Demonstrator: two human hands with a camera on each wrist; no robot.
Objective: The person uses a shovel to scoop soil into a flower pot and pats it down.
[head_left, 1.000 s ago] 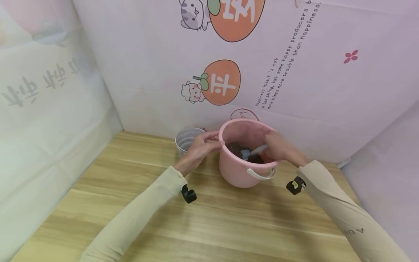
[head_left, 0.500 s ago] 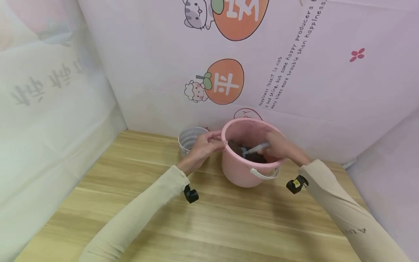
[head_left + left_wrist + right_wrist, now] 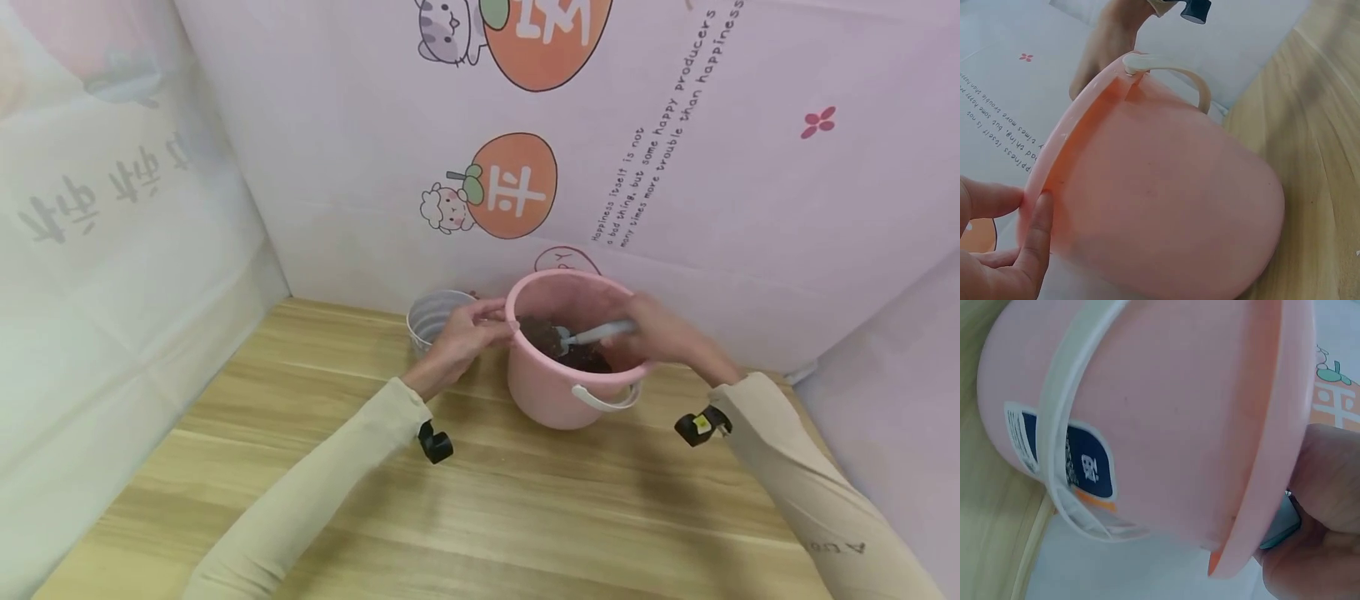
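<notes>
A pink bucket point(image 3: 551, 396) stands upright on the wooden table, with dark soil point(image 3: 588, 359) in its bottom. My left hand point(image 3: 459, 340) pinches the bucket's rim on the left; in the left wrist view, the thumb and a finger point(image 3: 1038, 228) lie on either side of that rim. Over the right side of the bucket, my right hand point(image 3: 663, 332) grips the pale blue-grey handle of a trowel point(image 3: 603, 331), whose blade is at the soil. From the right wrist view, the bucket wall point(image 3: 1179, 425) hides most of the trowel; only a bit of handle shows in the fist.
Just left of the bucket, behind my left hand, stands a small ribbed grey-white pail point(image 3: 429, 315). A white bail handle point(image 3: 600, 402) hangs down the bucket's front. Printed cloth walls point(image 3: 337, 217) rise behind and at both sides of the table point(image 3: 480, 500).
My right hand has shifted right and pulled the trowel's handle out toward the bucket's right rim, so more of it shows. The left hand keeps its hold on the rim.
</notes>
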